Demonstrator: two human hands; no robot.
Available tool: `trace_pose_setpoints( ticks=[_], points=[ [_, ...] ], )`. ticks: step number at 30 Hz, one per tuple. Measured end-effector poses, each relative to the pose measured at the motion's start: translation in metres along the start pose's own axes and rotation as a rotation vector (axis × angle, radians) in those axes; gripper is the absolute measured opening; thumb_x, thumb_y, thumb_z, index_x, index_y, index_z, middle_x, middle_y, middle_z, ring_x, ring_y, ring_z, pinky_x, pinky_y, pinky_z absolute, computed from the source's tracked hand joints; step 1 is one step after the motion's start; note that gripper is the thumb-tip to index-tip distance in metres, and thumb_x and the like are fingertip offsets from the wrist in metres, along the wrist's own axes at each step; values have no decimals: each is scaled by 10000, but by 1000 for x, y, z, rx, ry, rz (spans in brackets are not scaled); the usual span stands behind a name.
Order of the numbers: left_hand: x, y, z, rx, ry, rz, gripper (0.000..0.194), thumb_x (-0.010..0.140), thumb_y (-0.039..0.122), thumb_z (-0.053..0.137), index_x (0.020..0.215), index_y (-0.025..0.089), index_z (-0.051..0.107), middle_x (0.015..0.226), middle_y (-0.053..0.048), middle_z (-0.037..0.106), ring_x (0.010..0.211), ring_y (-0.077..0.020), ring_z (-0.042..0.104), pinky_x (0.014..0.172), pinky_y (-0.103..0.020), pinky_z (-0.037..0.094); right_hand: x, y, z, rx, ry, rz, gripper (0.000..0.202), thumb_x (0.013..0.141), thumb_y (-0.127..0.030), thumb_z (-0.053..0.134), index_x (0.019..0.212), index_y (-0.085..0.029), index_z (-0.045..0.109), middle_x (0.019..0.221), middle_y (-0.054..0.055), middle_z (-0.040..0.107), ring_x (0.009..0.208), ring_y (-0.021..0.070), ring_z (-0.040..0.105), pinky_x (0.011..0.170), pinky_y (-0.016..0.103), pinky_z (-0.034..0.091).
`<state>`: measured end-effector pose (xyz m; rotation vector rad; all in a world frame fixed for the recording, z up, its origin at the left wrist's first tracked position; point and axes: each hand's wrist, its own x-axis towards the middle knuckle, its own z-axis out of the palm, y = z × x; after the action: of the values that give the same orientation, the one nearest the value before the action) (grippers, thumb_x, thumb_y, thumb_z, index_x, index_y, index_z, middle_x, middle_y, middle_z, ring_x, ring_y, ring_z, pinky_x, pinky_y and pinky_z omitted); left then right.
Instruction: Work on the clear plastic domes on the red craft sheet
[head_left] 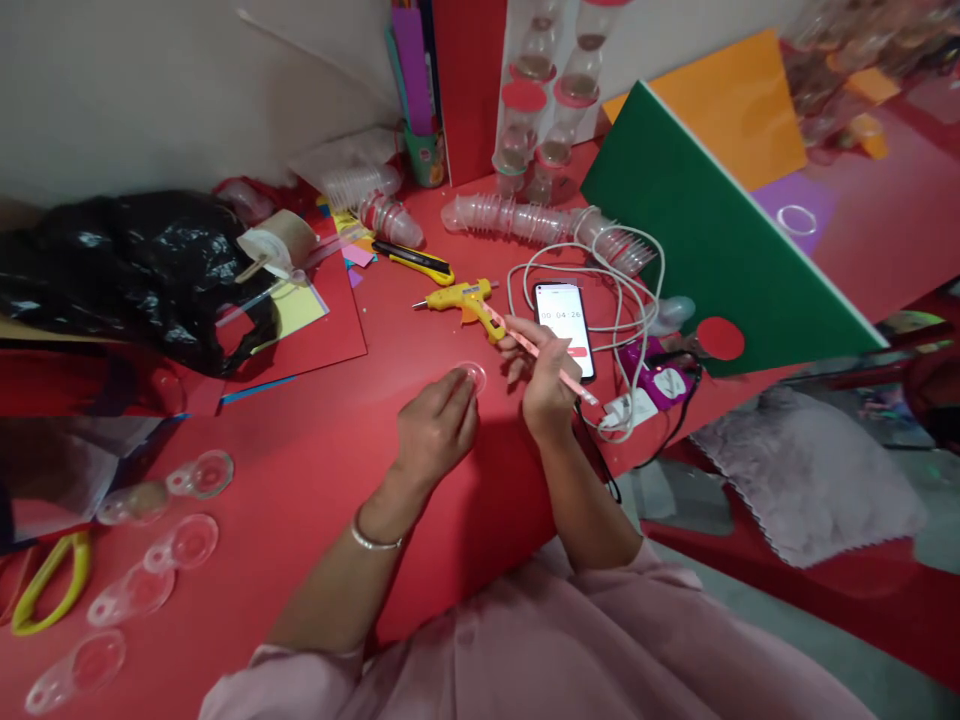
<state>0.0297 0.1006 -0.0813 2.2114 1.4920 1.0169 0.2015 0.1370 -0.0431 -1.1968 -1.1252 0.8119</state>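
Observation:
My left hand (439,425) is closed, with its fingertips on a small round clear plastic lid (478,376) lying on the red tabletop. The fingers hide part of that lid. To its right, my right hand (547,380) grips a slim pink patterned pencil (525,343), which slants from upper left to lower right. Just beyond the hands lies a yellow glue gun (457,297), its nozzle facing left. Beside my right hand is a phone (564,325) with a running timer on its screen.
A yellow-black box cutter (412,262), stacked clear cups (525,218) and a looped white cable (652,290) lie behind. A green board (712,240) leans at right. Clear lid pieces (187,540) and yellow-handled scissors (52,590) are at left, below a black bag (135,280).

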Motion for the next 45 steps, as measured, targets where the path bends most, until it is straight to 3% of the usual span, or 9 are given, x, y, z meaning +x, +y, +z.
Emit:
trace_pose_setpoints(
  ticks=[3, 7, 14, 20, 30, 36, 45],
  points=[
    [1, 1, -2, -2, -2, 9, 341, 1015, 319, 638, 1321, 309, 788, 1382, -109, 775, 1149, -299, 791, 976, -445, 668, 2, 4, 4, -29, -18, 94, 528, 1062, -693, 524, 1307, -295, 770, 1130, 61, 797, 913, 180, 770, 666, 281, 636],
    [-2, 1, -4, 17, -22, 19, 418, 990, 254, 630, 1378, 332, 765, 1394, -98, 770, 1128, -286, 800, 903, -409, 696, 9, 3, 6, -80, -38, 133, 385, 993, -569, 724, 1225, -272, 803, 1069, 48, 831, 872, 189, 797, 777, 327, 686],
    [-7, 4, -4, 73, -55, -43, 476, 965, 249, 665, 1415, 381, 748, 1409, -72, 766, 966, -248, 815, 717, -335, 673, 11, 2, 7, -107, -50, 93, 291, 1042, -498, 675, 1194, -284, 803, 1032, 31, 836, 853, 183, 805, 775, 333, 685],
    [-7, 2, -4, -10, -51, -98, 483, 941, 277, 702, 1404, 404, 755, 1386, -55, 777, 988, -247, 810, 769, -334, 674, 7, 3, 8, -84, 21, 71, 287, 1066, -512, 632, 1148, -280, 779, 974, 28, 816, 819, 176, 785, 705, 310, 661],
    [-7, 1, -2, -1, -80, -77, 511, 954, 214, 637, 1428, 375, 738, 1429, -85, 753, 1118, -285, 801, 835, -390, 680, 12, 12, 8, -12, 79, 97, 409, 1043, -632, 610, 1046, -243, 736, 849, 4, 752, 648, 120, 668, 608, 251, 594],
    [-7, 2, -3, -18, -113, -74, 545, 941, 204, 638, 1456, 366, 714, 1465, -80, 732, 1185, -284, 781, 897, -387, 679, 13, 10, 7, -12, 72, 119, 422, 1026, -651, 629, 1029, -242, 736, 857, 8, 760, 674, 124, 685, 624, 251, 607],
    [-4, 2, 0, 119, 28, 162, 536, 961, 118, 594, 1477, 243, 670, 1402, -122, 758, 1136, -221, 796, 872, -277, 657, 12, 13, 8, 14, 71, 97, 440, 1018, -665, 643, 1033, -234, 731, 839, 2, 754, 664, 116, 686, 587, 229, 583]
  ],
)
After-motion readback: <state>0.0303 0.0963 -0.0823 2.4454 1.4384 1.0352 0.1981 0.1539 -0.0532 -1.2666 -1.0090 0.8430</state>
